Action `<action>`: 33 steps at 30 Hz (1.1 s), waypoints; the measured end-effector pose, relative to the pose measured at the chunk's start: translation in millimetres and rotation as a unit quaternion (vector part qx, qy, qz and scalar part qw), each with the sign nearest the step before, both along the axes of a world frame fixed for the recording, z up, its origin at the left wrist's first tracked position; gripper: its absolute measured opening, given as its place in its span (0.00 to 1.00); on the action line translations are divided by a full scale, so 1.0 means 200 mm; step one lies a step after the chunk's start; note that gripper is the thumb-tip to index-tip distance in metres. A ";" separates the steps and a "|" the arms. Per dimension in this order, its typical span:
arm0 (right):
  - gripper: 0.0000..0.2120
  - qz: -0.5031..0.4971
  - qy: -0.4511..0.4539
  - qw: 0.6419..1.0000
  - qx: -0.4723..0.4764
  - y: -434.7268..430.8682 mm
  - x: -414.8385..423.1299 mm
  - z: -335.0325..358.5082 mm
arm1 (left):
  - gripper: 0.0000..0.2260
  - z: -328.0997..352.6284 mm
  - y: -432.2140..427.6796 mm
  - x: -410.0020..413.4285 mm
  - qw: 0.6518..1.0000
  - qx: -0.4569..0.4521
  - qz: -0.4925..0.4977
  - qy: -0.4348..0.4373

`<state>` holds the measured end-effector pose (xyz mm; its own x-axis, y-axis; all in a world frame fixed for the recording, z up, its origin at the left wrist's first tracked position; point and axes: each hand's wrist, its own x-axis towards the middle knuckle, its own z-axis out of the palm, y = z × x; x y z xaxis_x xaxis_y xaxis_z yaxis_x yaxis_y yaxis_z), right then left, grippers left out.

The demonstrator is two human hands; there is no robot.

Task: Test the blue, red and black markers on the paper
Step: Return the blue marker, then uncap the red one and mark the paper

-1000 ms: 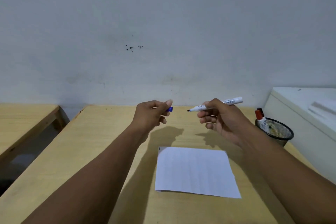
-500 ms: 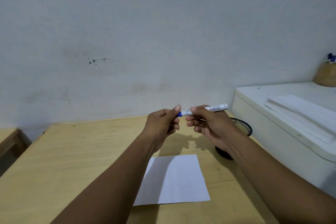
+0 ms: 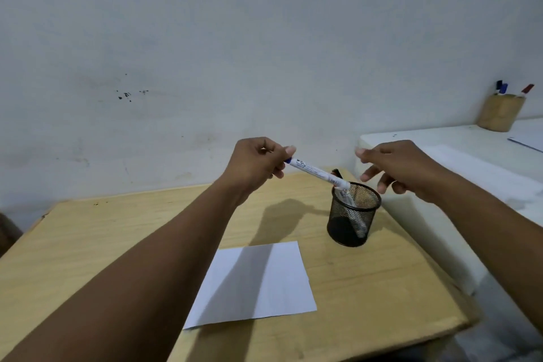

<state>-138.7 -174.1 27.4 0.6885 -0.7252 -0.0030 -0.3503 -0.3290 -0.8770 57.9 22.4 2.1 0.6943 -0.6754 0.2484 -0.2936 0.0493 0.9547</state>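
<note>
My left hand [image 3: 258, 166] pinches the capped end of the blue marker [image 3: 318, 172], a white barrel with a blue cap. The marker slants down to the right, its far end just over the rim of a black mesh pen cup [image 3: 352, 214]. My right hand [image 3: 393, 166] hovers to the right of the marker with fingers spread, holding nothing. Inside the cup stands another marker [image 3: 351, 206]; its colour is hard to tell. A white sheet of paper [image 3: 258, 282] lies flat on the wooden table [image 3: 88, 244] in front of the cup.
A white raised surface [image 3: 440, 161] adjoins the table on the right, with papers on it. At its far end stands a wooden holder [image 3: 501, 112] with several markers. A pale wall runs behind the table. The table's near right corner is close to the paper.
The cap went back on the blue marker. My right hand has let go of it and opened; my left hand now holds it alone, over the mesh cup. The view swung right.
</note>
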 end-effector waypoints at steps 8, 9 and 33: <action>0.12 -0.024 0.048 0.992 -0.110 -0.08 -0.05 -0.11 | 0.16 0.00 -0.30 -0.20 0.963 0.129 -0.046 -0.232; 0.11 -0.024 0.049 0.992 -0.117 -0.08 -0.04 -0.12 | 0.18 -0.01 -0.31 -0.22 0.957 0.147 -0.049 -0.245; 0.06 0.073 -0.105 0.985 -0.112 0.15 0.30 0.00 | 0.12 0.27 -0.16 -0.08 0.989 0.126 0.073 -0.020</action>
